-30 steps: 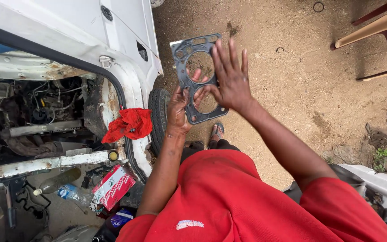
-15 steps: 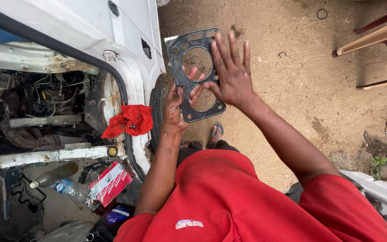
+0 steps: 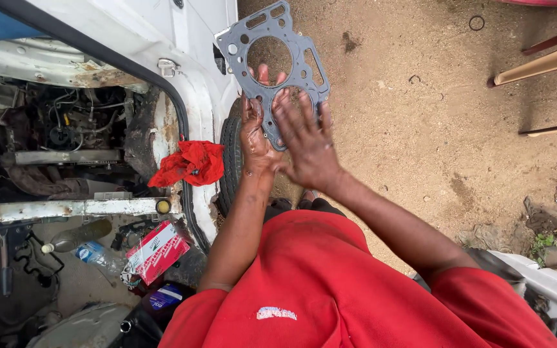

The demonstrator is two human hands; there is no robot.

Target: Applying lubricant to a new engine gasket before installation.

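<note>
L hand (image 3: 254, 136) grips head gasket (image 3: 272, 61) from under; R hand (image 3: 307, 147) flat, fingers spread on it. Red rag (image 3: 191, 162) nr.

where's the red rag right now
In the head view the red rag is left of centre, draped on the white vehicle's body edge beside the open engine bay, just left of the left hand.

One head-worn camera looks steeply down, close over the hands, toward dirt ground (image 3: 420, 129) and engine bay (image 3: 66, 142).
</note>
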